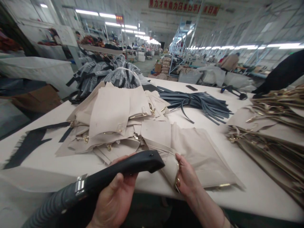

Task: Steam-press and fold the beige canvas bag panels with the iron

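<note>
My left hand (116, 196) is closed round a black hose nozzle (128, 163), which joins a grey ribbed hose (54, 199) at a metal clamp (80, 184). The nozzle's angled tip points right, over a beige bag piece (169, 169) with a gold zip along its edge. My right hand (188, 177) grips that zipped edge at the front of the table; some of its fingers are hidden. Just beyond lies a flat beige panel (197, 152). Left of it, a heap of beige bag pieces (111, 110) with gold fittings rises behind the nozzle.
Dark straps tied in a bundle (190, 99) lie behind the heap, near a phone (191, 87). A tall stack of beige pieces (273, 136) stands at the right. Plastic-wrapped dark goods (106, 74) sit at the back left, and black scraps (28, 145) at the left.
</note>
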The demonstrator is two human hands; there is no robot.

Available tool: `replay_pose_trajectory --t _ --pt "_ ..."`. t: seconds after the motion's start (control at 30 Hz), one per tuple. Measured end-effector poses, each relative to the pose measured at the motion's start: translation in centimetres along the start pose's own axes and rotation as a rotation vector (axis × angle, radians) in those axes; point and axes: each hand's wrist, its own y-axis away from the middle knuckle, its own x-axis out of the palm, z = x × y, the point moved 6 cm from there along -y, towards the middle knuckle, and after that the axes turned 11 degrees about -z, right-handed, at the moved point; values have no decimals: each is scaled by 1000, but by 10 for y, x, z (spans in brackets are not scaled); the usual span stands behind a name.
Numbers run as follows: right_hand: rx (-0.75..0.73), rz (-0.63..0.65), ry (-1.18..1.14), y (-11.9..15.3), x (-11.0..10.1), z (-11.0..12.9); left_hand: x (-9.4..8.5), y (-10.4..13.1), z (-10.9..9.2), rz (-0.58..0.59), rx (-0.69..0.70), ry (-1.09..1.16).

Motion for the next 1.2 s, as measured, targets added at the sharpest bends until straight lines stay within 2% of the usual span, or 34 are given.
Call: replay_pose_trajectory --t 0.1,0.17,0.27,0.33,0.4,0.6,0.67,0.77,0.83,0.9,1.0,1.07,1.1,1.2 --pt "-41 -31 -31 -4 -4 1 33 4 22 205 -20 10" --pt "-72 -47 -54 -8 -6 2 55 4 34 294 -27 34" --pt "-137 -43 -97 -9 -4 5 79 1 44 333 -35 70" --pt "-144 -23 -123 -7 -1 6 83 -1 44 337 -38 73" --pt "-95 -18 -130 -4 1 5 75 -1 39 340 -43 61" --pt "-9 -38 -111 1 2 4 24 7 20 274 -48 -56" --pt "-8 -28 -98 1 5 3 22 8 24 258 -58 -64" --pt "-69 -34 -38 -1 0 2 32 9 30 276 -48 -33" --pt "-174 -31 54 -3 -9 4 39 11 29 299 -47 -18" --pt "-344 36 245 -2 -15 11 39 13 21 323 -59 -9" --pt "-534 191 517 3 -10 28 27 12 -7 339 -37 -9" --pt "-612 294 711 7 9 41 14 5 -32 290 47 -9" --pt "-698 329 838 9 24 48 7 0 -44 239 97 -3" --pt "-1072 467 1397 11 77 49 -11 -20 -70 36 200 35"
